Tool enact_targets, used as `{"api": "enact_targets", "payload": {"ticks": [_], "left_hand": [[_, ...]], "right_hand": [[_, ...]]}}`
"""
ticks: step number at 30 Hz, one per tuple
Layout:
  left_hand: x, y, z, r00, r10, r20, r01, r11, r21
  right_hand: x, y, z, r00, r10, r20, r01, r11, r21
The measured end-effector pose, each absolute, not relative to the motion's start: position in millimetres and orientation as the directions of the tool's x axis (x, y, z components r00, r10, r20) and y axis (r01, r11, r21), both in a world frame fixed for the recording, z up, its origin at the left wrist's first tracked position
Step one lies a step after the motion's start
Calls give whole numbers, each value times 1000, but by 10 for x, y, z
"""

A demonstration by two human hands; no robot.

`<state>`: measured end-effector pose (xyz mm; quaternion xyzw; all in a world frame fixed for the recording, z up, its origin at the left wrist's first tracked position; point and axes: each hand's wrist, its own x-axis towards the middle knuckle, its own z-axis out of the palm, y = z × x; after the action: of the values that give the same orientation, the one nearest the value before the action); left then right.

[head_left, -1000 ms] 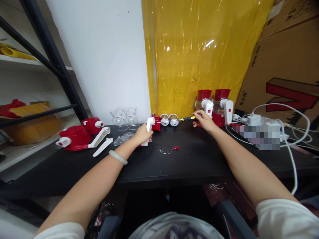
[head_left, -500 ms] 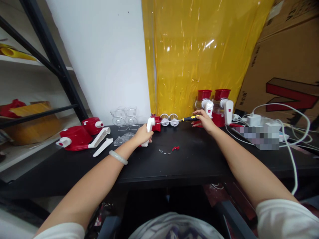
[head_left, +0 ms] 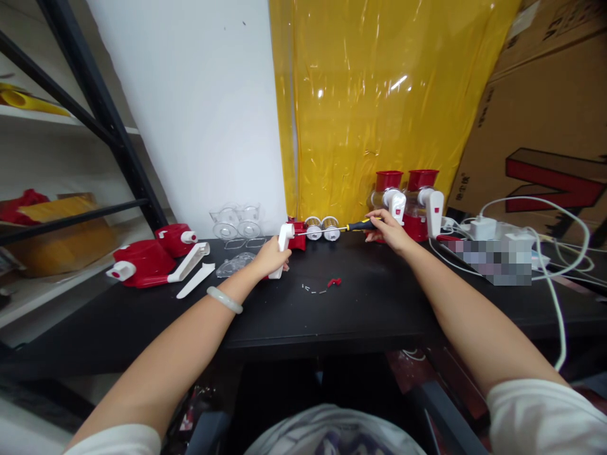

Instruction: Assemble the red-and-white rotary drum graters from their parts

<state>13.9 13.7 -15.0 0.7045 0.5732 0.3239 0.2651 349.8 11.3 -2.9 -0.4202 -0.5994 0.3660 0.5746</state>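
Observation:
My left hand (head_left: 272, 256) is wrapped round a white crank handle (head_left: 286, 237) and holds it upright above the black table. In my right hand (head_left: 386, 230) is the black-and-yellow grip of a screwdriver (head_left: 359, 225). Its long shaft lies level and points left, the tip at the white round end of the handle. Just behind the handle is a red plastic part (head_left: 298, 235), partly covered. Several small screws (head_left: 313, 291) lie on the table in front, with a small red piece (head_left: 334, 282) beside them.
Two metal drums (head_left: 331, 229) stand behind the shaft. Red-and-white rotary graters (head_left: 429, 208) stand at the right, near white cables (head_left: 564, 303) and a blurred device. Red housings (head_left: 145, 262), a white strip (head_left: 196, 280) and clear plastic parts (head_left: 236, 224) are at the left.
The fingers of my right hand have shifted slightly on the screwdriver grip, and the grip looks turned. My left hand and the crank handle stay nearly still.

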Motion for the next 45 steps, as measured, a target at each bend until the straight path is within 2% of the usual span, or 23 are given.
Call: {"api": "enact_targets", "payload": {"ticks": [7,11,15,18,26,36,40,45], "left_hand": [[134,145,-151,143,980,142,625,-200,754],[135,152,-158,151,978,145,627,-208,751],[133,153,-153,141,979,148,624,-204,754],[132,151,-150,136,979,149,627,-202,752],[121,176,-176,140,980,144,614,-200,763],[123,164,-162,142,980,137,614,-196,765],[124,167,-164,131,982,136,629,-188,755],[114,188,-189,139,979,146,632,-202,748]], "right_hand": [[3504,99,-38,-18,894,448,157,445,-882],[3498,73,-20,-7,904,428,236,417,-878],[3486,92,-16,9,936,351,153,345,-926],[3489,126,-29,24,938,347,98,343,-934],[3518,131,-51,-14,921,389,98,388,-916],[3503,126,-54,-50,913,404,213,405,-889],[3484,135,-54,12,941,338,136,333,-933],[3491,141,-42,11,937,350,71,349,-934]]}}
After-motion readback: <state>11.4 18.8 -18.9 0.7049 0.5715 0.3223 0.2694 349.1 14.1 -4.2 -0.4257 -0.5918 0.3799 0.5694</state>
